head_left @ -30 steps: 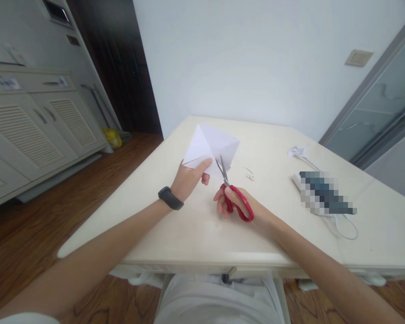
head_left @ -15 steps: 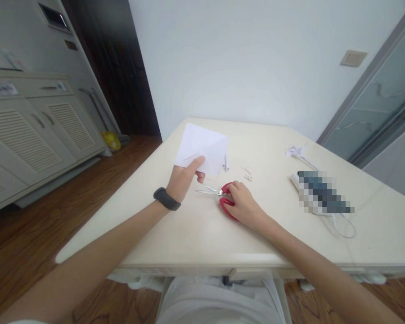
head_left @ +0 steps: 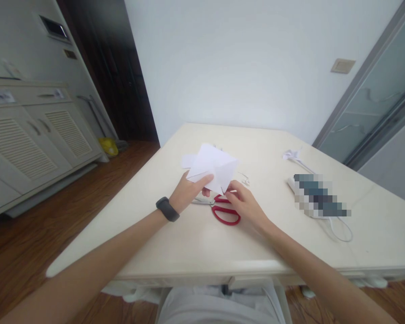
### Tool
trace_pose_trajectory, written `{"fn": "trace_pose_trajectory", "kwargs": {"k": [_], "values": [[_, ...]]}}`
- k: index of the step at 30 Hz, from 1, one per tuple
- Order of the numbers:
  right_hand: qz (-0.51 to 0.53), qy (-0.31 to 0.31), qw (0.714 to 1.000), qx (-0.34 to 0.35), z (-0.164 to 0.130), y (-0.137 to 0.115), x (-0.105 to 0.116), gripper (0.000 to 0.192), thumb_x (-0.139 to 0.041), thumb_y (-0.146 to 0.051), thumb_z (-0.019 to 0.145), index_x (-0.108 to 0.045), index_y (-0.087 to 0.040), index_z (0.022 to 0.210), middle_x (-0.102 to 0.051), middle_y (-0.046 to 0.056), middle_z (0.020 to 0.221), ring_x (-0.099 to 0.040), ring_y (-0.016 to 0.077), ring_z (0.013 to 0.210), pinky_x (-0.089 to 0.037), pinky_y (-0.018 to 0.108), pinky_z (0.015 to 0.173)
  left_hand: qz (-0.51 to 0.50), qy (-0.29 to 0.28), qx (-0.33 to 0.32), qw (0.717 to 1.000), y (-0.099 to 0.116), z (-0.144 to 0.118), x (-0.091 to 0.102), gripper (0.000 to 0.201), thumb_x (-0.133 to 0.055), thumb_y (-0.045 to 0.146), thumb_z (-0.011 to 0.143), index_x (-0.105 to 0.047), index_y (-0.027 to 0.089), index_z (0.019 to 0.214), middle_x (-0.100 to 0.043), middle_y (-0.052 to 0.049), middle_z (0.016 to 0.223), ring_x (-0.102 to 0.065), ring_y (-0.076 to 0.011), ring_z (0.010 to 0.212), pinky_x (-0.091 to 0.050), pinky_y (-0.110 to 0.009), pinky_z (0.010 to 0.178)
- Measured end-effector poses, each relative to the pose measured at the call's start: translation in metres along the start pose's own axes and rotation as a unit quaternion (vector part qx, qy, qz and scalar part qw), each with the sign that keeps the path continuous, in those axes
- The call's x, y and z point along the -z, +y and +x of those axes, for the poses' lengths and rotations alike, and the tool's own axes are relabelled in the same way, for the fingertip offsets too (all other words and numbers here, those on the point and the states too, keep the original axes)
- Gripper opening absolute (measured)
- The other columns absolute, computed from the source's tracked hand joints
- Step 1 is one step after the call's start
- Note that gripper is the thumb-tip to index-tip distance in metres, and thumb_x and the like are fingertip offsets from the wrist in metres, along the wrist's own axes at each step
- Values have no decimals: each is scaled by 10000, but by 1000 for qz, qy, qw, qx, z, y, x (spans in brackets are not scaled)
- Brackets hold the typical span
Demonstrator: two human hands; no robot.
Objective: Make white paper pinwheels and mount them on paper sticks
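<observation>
A folded piece of white paper [head_left: 213,159] is held above the table by my left hand [head_left: 193,186], the thumb lying on top and the fingers beneath. At the paper's near right corner, my right hand [head_left: 245,200] has its fingers pinched on the edge. Red-handled scissors [head_left: 227,216] lie on the table under the hands; the paper and fingers partly cover them. Another flat white paper piece [head_left: 188,161] shows behind the held one, to the left. Small paper scraps [head_left: 245,181] lie just beyond my right hand.
On the right of the cream table [head_left: 175,252] are a white paper flower with a stem [head_left: 292,155] and a blurred-out device [head_left: 319,195] with a white cable loop [head_left: 344,234]. A white wall [head_left: 229,63] stands behind the table. A louvred cabinet [head_left: 43,135] is at the left.
My right hand has let go of the scissors, leaving them on the table, and moved to the paper's corner. My left hand has brought the paper nearer and to the right.
</observation>
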State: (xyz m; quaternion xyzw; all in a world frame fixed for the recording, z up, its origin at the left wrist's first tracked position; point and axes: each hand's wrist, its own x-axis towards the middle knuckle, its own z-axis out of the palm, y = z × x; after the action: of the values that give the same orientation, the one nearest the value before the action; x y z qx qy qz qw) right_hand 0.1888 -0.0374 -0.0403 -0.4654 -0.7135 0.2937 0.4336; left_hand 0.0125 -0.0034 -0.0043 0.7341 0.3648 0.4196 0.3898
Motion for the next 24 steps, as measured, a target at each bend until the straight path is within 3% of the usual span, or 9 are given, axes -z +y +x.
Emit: {"fn": "trace_pose_trajectory", "kwargs": {"k": [4,7,11,15,18,24], "values": [[158,49,986,-7,2,-3,5,214,-329,-212,862,-541,-215,892,-568,19,953,-530,165,926,-424,313,837,8,8,39,999,-16,3,-2,306,-483,420,816,-589,136,779,-622,-50,667,-528,-140,543,-427,-251,522],[180,53,982,-22,5,-4,5,167,-408,-305,857,-539,-204,876,-579,22,933,-544,166,871,-445,300,783,27,-4,54,998,-24,5,-4,317,-526,443,784,-591,135,755,-614,-47,655,-519,-137,520,-431,-258,514],[137,66,988,-32,14,2,8,169,-441,-318,840,-544,-184,840,-580,25,861,-550,162,798,-451,287,707,21,-34,61,997,-20,7,-2,310,-560,437,760,-604,131,782,-618,-45,709,-542,-147,561,-460,-276,552],[55,64,996,-18,26,11,21,186,-425,-318,842,-540,-179,795,-587,24,827,-542,160,772,-435,291,695,-93,-59,65,992,-12,11,7,319,-545,408,778,-611,157,962,-626,-75,1005,-577,-215,898,-501,-299,692],[-11,22,1000,-7,38,13,29,176,-431,-306,830,-536,-181,765,-580,17,781,-535,154,731,-423,282,657,-138,-17,78,987,-14,13,14,297,-553,418,779,-614,178,945,-637,-55,996,-583,-201,920,-481,-314,780],[-83,-10,995,48,69,10,30,182,-434,-293,809,-449,-186,663,-510,-10,689,-494,134,665,-387,258,610,-188,-10,112,976,-30,16,14,372,-616,417,738,-625,166,1013,-659,-89,1029,-611,-222,904,-452,-360,844]]}}
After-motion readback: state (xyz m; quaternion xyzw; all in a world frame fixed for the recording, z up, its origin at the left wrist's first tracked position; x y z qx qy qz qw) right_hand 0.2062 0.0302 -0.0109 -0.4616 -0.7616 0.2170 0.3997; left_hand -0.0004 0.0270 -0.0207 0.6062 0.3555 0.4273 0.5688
